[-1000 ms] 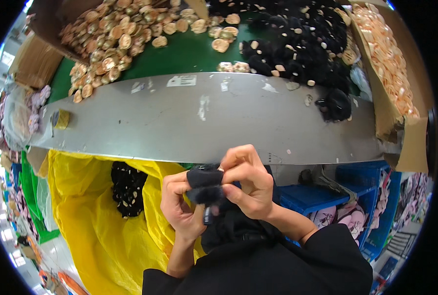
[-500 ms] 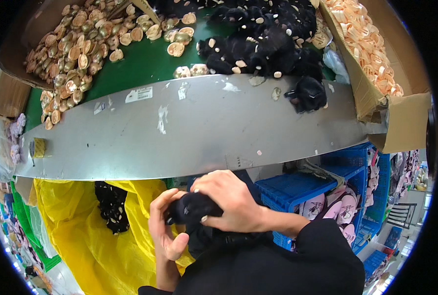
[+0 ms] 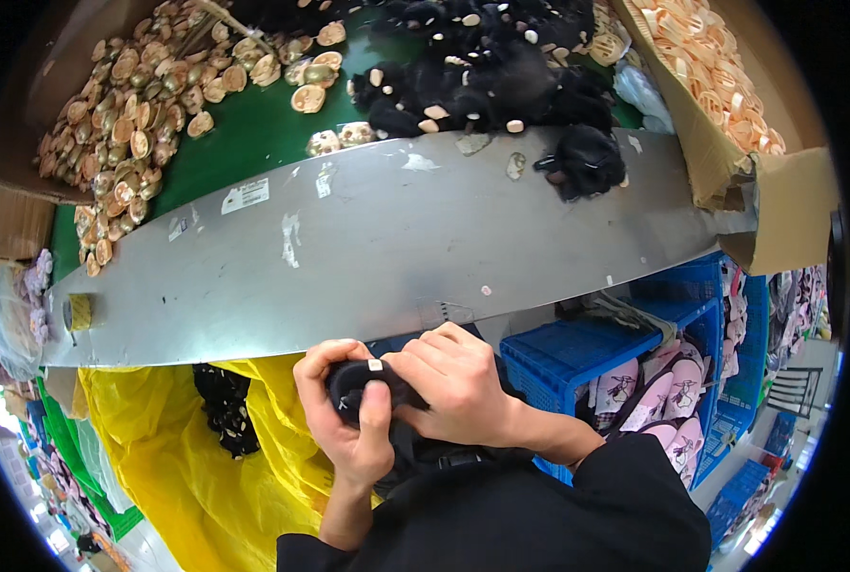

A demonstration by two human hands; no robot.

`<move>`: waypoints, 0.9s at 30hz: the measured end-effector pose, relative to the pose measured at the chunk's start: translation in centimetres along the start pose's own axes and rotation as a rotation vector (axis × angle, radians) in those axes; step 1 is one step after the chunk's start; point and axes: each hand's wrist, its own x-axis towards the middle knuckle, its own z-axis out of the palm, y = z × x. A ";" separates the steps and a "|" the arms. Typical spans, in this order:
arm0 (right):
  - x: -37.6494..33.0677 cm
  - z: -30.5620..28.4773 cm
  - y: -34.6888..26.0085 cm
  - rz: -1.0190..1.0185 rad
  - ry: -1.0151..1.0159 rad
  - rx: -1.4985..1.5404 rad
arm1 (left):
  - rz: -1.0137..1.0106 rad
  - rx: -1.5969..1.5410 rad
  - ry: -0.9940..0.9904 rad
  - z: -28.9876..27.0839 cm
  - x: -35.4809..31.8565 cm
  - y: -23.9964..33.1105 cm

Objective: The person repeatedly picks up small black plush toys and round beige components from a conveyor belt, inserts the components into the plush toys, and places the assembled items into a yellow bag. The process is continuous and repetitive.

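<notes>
While the left hand cups black plush, the right hand curls palm-down.

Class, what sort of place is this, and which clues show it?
Probably a factory workshop: heaped black fuzzy pieces, a carton of many peach-coloured parts, and a blue crate of pink printed pieces.

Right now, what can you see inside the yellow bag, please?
Black furry pieces with pale spots show inside the yellow bag. Whatever lies beneath them is covered, so I cannot tell.
</notes>
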 end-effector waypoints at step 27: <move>12.3 -29.6 35.9 0.532 0.538 -0.801 | -0.091 0.210 -0.126 -0.3 3.2 -1.4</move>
